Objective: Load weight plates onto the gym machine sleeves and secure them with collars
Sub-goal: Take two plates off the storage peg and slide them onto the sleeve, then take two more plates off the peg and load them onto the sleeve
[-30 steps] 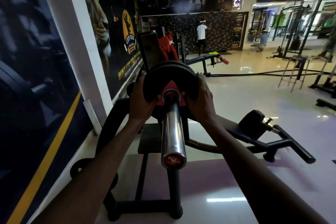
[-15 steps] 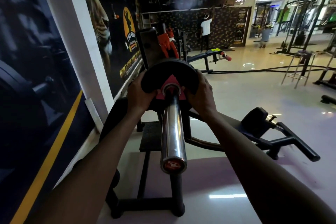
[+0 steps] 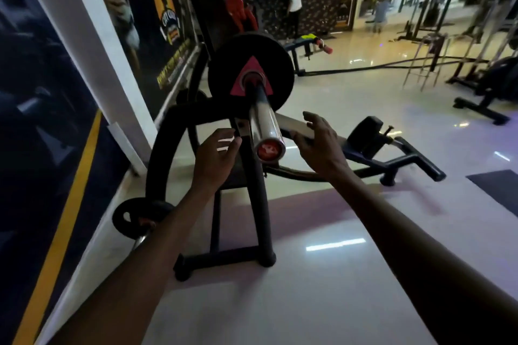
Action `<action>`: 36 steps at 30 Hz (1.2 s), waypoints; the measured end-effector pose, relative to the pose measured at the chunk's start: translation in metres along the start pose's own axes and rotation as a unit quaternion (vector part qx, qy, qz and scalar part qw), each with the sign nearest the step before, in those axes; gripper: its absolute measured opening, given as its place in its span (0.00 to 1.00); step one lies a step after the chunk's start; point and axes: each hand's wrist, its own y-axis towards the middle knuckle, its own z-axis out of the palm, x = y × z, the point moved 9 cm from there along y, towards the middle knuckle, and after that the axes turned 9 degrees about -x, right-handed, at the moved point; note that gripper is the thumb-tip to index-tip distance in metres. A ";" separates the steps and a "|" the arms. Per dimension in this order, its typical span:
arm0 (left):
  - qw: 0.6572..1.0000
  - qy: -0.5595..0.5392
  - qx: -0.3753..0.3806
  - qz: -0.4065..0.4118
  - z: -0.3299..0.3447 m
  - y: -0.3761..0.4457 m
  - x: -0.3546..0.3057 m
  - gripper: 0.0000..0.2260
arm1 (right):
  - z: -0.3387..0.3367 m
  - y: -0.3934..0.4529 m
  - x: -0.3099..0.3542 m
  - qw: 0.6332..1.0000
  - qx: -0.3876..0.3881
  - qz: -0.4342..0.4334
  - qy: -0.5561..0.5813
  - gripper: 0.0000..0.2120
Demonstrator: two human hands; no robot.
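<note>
While the black weight plate [image 3: 251, 73] is sitting far up the chrome sleeve [image 3: 263, 120], close against the machine's frame [image 3: 173, 134], both hands are hovering empty near the sleeve's free end. The left hand [image 3: 215, 157] is hanging just left of the red end cap [image 3: 269, 150], fingers loosely spread and gripping nothing; the right hand [image 3: 319, 145] is floating just to the cap's right, fingers likewise relaxed and apart, touching neither sleeve nor plate. The sleeve's long axis is running from the cap, nearest the person, up and away toward the plate, so the plate is lying beyond both hands, further along that line. No collar is showing on the bare chrome between cap and plate, so securing is probably the step outstanding. Another dark plate [image 3: 140, 220] is resting low by the wall, down to the left, nearer the left hand, should more loading be coming; any collar would be sliding on cap-first along the axis.
</note>
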 end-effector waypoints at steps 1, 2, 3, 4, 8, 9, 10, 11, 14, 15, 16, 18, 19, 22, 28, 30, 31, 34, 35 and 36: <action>1.000 0.015 0.014 0.004 0.008 -0.018 0.000 0.11 | -0.006 -0.016 -0.007 1.000 -0.002 0.001 -0.006 0.24; 0.999 0.024 0.031 0.001 0.018 -0.034 0.001 0.11 | -0.012 -0.032 -0.013 1.000 0.001 0.004 -0.019 0.22; 0.998 0.024 0.052 -0.004 0.030 -0.049 0.000 0.11 | -0.019 -0.047 -0.022 1.000 0.006 0.010 -0.029 0.20; 0.997 0.016 0.076 -0.007 0.044 -0.064 0.000 0.11 | -0.026 -0.062 -0.032 0.999 0.012 0.025 -0.039 0.20; 0.988 -0.004 0.154 -0.023 0.106 -0.114 -0.006 0.11 | -0.070 -0.113 -0.082 0.992 0.031 0.084 -0.088 0.21; 0.985 -0.003 0.170 -0.020 0.124 -0.125 -0.010 0.12 | -0.084 -0.123 -0.096 0.990 0.035 0.093 -0.102 0.22; 0.983 0.000 0.185 -0.014 0.142 -0.135 -0.017 0.13 | -0.099 -0.133 -0.111 0.987 0.040 0.105 -0.117 0.22; 0.980 0.005 0.200 -0.004 0.162 -0.145 -0.025 0.14 | -0.114 -0.142 -0.127 0.984 0.045 0.115 -0.131 0.23; 0.968 0.026 0.249 0.029 0.230 -0.171 -0.053 0.15 | -0.166 -0.161 -0.183 0.973 0.054 0.150 -0.169 0.26; 0.963 0.033 0.266 0.040 0.254 -0.179 -0.064 0.16 | -0.187 -0.164 -0.201 0.970 0.052 0.157 -0.178 0.26; 0.958 0.040 0.281 0.050 0.279 -0.187 -0.075 0.17 | -0.208 -0.166 -0.219 0.968 0.049 0.164 -0.186 0.27; 0.948 0.048 0.305 0.074 0.328 -0.197 -0.099 0.19 | -0.253 -0.167 -0.254 0.961 0.045 0.183 -0.202 0.27; 0.944 0.050 0.314 0.088 0.353 -0.202 -0.112 0.20 | -0.275 -0.165 -0.272 0.958 0.043 0.189 -0.211 0.28; 0.928 0.057 0.344 0.132 0.428 -0.213 -0.154 0.22 | -0.342 -0.159 -0.315 0.949 0.028 0.203 -0.241 0.28; 0.906 0.067 0.367 0.199 0.554 -0.220 -0.231 0.24 | -0.445 -0.133 -0.393 0.933 -0.012 0.232 -0.276 0.28; 0.897 0.071 0.376 0.223 0.593 -0.220 -0.247 0.23 | -0.468 -0.123 -0.421 0.926 -0.025 0.242 -0.289 0.28; 0.893 0.067 0.380 0.233 0.614 -0.218 -0.255 0.23 | -0.477 -0.116 -0.437 0.923 -0.028 0.245 -0.295 0.29; 0.886 0.063 0.381 0.256 0.683 -0.209 -0.276 0.23 | -0.502 -0.091 -0.487 0.914 -0.025 0.242 -0.326 0.31; 0.883 0.067 0.382 0.263 0.707 -0.205 -0.282 0.24 | -0.511 -0.080 -0.505 0.911 -0.024 0.240 -0.335 0.31; 0.879 0.072 0.384 0.273 0.733 -0.202 -0.288 0.25 | -0.520 -0.067 -0.525 0.908 -0.026 0.236 -0.344 0.31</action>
